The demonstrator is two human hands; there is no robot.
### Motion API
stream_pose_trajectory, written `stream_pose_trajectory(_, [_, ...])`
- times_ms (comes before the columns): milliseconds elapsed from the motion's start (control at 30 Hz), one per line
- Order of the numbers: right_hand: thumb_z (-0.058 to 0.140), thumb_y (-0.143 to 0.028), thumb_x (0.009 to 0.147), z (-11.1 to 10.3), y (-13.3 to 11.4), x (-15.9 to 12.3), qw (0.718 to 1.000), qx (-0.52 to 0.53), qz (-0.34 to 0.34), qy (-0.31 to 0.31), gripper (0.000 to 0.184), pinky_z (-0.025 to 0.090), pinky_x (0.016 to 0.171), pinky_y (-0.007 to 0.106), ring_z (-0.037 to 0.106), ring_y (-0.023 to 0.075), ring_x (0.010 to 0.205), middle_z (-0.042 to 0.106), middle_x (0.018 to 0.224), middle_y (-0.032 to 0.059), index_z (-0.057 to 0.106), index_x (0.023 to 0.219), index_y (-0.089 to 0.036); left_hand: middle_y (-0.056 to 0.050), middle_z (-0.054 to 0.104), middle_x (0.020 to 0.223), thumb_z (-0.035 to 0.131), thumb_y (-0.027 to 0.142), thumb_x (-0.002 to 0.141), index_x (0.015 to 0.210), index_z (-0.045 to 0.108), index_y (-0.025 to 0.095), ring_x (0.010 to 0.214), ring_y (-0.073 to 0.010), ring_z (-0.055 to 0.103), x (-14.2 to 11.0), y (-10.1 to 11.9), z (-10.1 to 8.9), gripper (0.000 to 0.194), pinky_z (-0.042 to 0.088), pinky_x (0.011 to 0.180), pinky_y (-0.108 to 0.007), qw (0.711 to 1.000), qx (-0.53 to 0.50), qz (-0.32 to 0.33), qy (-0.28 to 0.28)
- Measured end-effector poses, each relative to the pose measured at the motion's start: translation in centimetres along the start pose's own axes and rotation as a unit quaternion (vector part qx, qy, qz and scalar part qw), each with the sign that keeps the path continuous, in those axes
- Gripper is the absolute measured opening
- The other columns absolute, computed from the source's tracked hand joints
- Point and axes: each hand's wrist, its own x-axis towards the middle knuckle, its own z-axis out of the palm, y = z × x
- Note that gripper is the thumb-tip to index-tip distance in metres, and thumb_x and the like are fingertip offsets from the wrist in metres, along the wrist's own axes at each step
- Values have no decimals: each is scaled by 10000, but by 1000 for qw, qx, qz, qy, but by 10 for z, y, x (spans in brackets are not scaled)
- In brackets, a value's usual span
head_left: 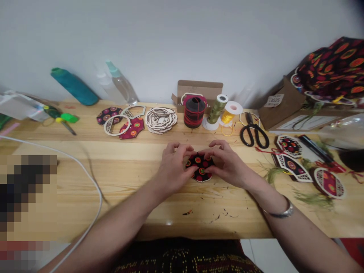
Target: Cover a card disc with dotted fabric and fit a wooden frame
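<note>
1. Two bare hands grip a dark, flower-printed piece at the middle of a workbench, near its front edge; whether the piece rests on the wood or is lifted slightly is unclear.
2. The left hand closes on one side of the piece, thumb laid over the printed face.
3. The right hand pinches the opposite side, its thumb also on the print; a silver bracelet circles the wrist.
4. Dark scraps dot the wooden table just in front of the hands.
5. Beyond them stand spools of red thread, olive thread and yellow thread, beside black-handled scissors.
6. To the left of the spools sits a stack of pale cut-outs, then a red printed piece partly beneath a round frame.
7. At right, a fan-shaped piece and a round piece lie before a cardboard box topped with patterned cloth.
8. A white cable curves across the left side.
</note>
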Motion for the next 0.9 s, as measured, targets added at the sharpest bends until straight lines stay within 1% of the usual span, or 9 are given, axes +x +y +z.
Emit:
stream_pose_trajectory(167, [676, -224, 812, 0, 1, 0, 1000, -5, 1, 0, 337, 441, 984, 485, 439, 276, 1193, 640, 1101, 67, 603, 1138, -268, -56, 691, 1038, 725, 193, 708, 1062, 568, 201, 1086, -283, 485, -1, -1, 1, 387, 431, 951, -471, 1000, 8, 11, 2])
stream_pose_trajectory(333, [679, -219, 811, 0, 1, 0, 1000, -13, -4, 1, 334, 450, 974, 448, 429, 267, 1175, 631, 1106, 69, 599, 1134, -245, -63, 697, 1052, 715, 186, 719, 1075, 562, 176, 1091, -279, 472, -1, -3, 2, 388, 421, 955, -458, 999, 21, 27, -7])
stream_pose_trajectory(500, [679, -220, 812, 0, 2, 0, 1000, -12, -4, -3, 357, 440, 988, 438, 426, 256, 1161, 632, 1061, 63, 594, 1158, -248, -74, 688, 1028, 705, 200, 727, 1055, 569, 184, 1099, -293, 484, -1, -3, 2, 356, 420, 929, -467, 999, 40, 20, -10])
stream_pose_trajectory(667, [678, -216, 811, 0, 0, 0, 1000, -6, 0, -3, 380, 443, 992, 418, 419, 246, 1188, 615, 1137, 74, 595, 1181, -238, -75, 692, 1032, 701, 213, 733, 1048, 578, 184, 1098, -297, 495, -1, -3, 2, 339, 423, 931, -465, 999, 45, 18, -13])
stream_pose_trajectory(733, [688, -229, 807, -3, -1, 0, 1000, 7, -5, 8, 383, 428, 1007, 431, 426, 245, 1184, 619, 1174, 69, 595, 1179, -242, -71, 698, 1044, 707, 215, 733, 1080, 576, 180, 1116, -302, 493, -1, -3, 1, 372, 412, 951, -469, 999, 35, 21, -6])
stream_pose_trajectory(800, [701, -244, 799, -7, -1, 0, 999, 21, -12, 34, 377, 410, 1019, 455, 448, 244, 1162, 621, 1202, 64, 603, 1162, -250, -65, 694, 1095, 718, 228, 735, 1142, 558, 181, 1144, -303, 483, 1, -3, -2, 441, 389, 983, -478, 999, 22, 27, 6])
stream_pose_trajectory(867, [711, -251, 788, -13, 0, -1, 998, 21, -10, 57, 357, 410, 1008, 466, 472, 247, 1140, 627, 1188, 71, 622, 1134, -242, -67, 680, 1151, 740, 264, 725, 1228, 517, 188, 1166, -308, 470, 3, -2, -5, 555, 360, 1005, -496, 999, 16, 33, 5])
stream_pose_trajectory(900, [708, -250, 786, -16, 0, -1, 998, 16, -3, 58, 337, 425, 984, 458, 490, 247, 1118, 634, 1157, 77, 634, 1114, -233, -73, 671, 1175, 754, 286, 713, 1273, 487, 191, 1174, -314, 463, 4, -2, -7, 627, 348, 1007, -508, 999, 17, 33, -8])
